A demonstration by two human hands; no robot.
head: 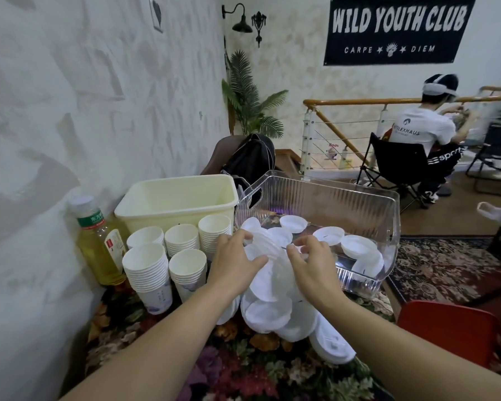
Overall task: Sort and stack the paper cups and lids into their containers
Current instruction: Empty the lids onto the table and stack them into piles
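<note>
Both hands on a lid stack, mid-frame, at the clear bin's near-left edge.

Left hand (pixel 237 264) & right hand (pixel 311 263) sit close together, fingers curled round a stack of lids (pixel 265 250); its long axis looks tilted, running from lower right up toward upper left, though blur hides which way the lids face. Risk, imo: loose grip w/ tilt lets lids fan out onto the loose lid pile (pixel 284 316) below, or an elbow knocks the cup stacks (pixel 168 256) at left. Clear bin (pixel 359 204) holds scattered lids; cream bin (pixel 174 198) sits behind the cups.
</note>
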